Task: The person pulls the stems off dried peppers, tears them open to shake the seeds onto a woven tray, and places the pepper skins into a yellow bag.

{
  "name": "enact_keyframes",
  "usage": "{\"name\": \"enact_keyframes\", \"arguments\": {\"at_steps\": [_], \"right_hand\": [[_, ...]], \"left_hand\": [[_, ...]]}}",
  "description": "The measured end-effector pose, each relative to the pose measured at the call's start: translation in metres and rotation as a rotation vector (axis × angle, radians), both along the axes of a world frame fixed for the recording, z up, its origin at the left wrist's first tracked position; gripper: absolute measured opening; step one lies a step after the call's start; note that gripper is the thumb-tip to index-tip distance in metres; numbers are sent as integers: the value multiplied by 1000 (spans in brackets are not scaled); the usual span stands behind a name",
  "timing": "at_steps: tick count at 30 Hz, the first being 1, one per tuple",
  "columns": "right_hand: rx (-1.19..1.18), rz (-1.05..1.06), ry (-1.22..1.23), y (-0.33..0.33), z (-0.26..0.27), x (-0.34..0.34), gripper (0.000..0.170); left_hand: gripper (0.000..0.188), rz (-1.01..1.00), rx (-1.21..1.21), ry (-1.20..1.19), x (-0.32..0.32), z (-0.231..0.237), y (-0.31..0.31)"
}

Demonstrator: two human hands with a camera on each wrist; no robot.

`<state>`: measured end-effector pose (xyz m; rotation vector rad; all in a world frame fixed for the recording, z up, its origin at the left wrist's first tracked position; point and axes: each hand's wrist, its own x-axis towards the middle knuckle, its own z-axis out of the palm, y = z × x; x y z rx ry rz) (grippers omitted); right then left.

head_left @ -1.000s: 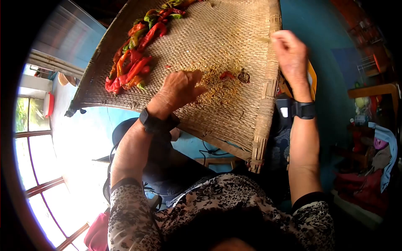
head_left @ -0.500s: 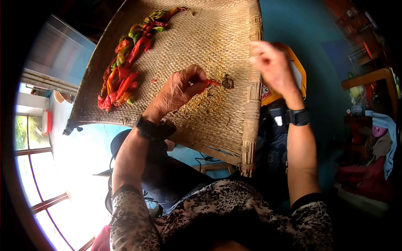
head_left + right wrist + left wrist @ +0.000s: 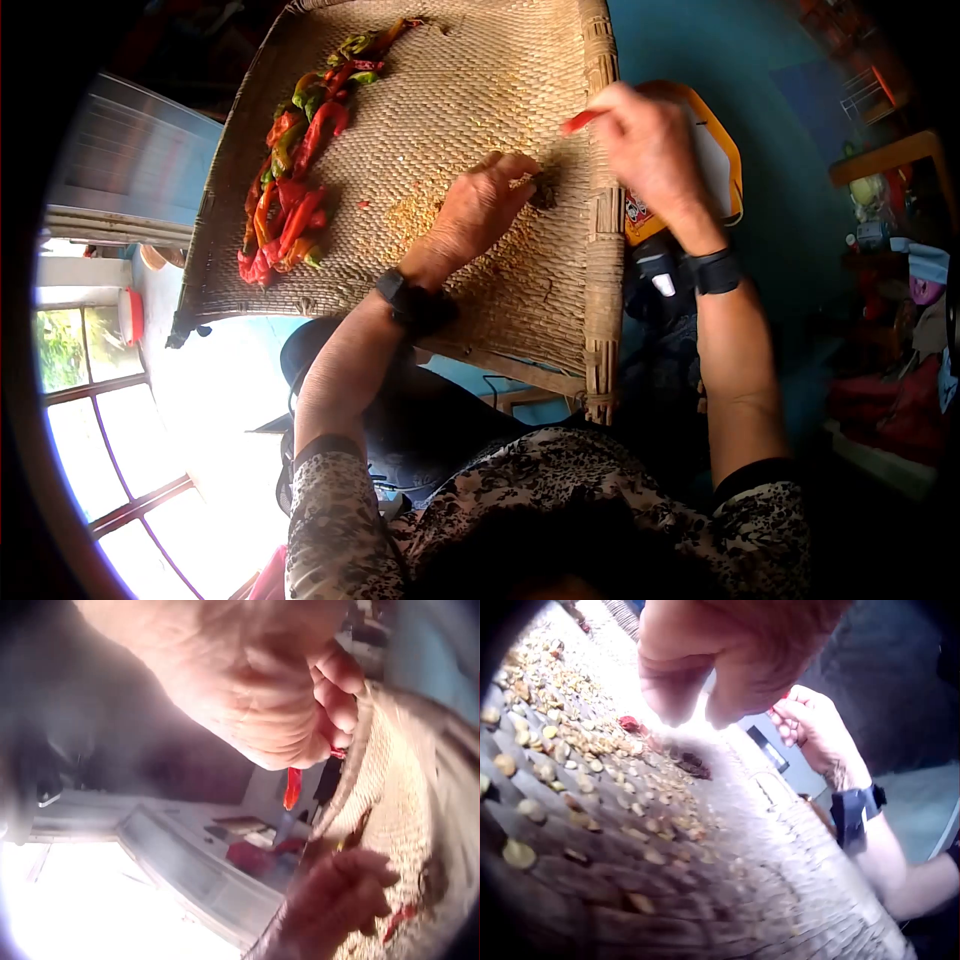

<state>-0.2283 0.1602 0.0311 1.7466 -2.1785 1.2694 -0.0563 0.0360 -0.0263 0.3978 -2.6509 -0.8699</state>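
A strip of red chili pepper (image 3: pixel 580 121) sticks out from the fingers of my right hand (image 3: pixel 655 150), which pinches it at the right rim of a woven tray (image 3: pixel 500 60). The strip also hangs below that palm in the right wrist view. My left hand (image 3: pixel 475 212) is low over scattered pale seeds (image 3: pixel 410 215), near a dark shrivelled clump (image 3: pixel 545 188). In the left wrist view its thumb and fingers (image 3: pixel 667 690) are apart, and nothing shows between them. Below them lie a small red scrap (image 3: pixel 628 723) and a dark piece (image 3: pixel 694 765).
Red and green chili peppers (image 3: pixel 322 130) lie in a row along the tray's left side. An orange-rimmed container (image 3: pixel 735 160) stands beyond the right rim, under my right hand. Windows (image 3: pixel 120 440) are at the left, with stacked household things (image 3: pixel 890 380) at the right.
My left hand has moved right over the seeds and no longer pinches the red piece. My right hand, seen without the strip before, now holds a red chili strip at the tray's rim.
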Motion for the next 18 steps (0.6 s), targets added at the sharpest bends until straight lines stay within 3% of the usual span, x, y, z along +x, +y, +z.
{"name": "enact_keyframes", "arguments": {"at_steps": [2, 4, 6, 8, 9, 14, 15, 16, 18], "right_hand": [[29, -261, 118, 15, 6, -29, 1], [205, -528, 132, 27, 13, -48, 6], [345, -626, 198, 32, 11, -58, 8], [87, -565, 437, 29, -9, -66, 17], [73, -406, 298, 23, -11, -63, 21], [343, 295, -43, -9, -10, 2, 20], [377, 397, -22, -12, -16, 13, 19], [316, 428, 73, -14, -30, 22, 22], [473, 314, 328, -17, -39, 35, 10]], "left_hand": [[28, -8, -60, -33, 1, -9, 2], [30, -102, -193, -6, 1, -15, 3], [26, -96, -209, 48, 1, -18, 2], [17, -113, -208, -41, 1, -20, -4], [17, -111, -208, -39, 1, -21, -4], [9, -86, -176, -90, 3, -22, -7], [9, -79, -172, -89, 4, -19, -6], [8, -51, -112, -94, 5, -14, -6], [7, -12, -46, -95, 10, -11, -8]]}}
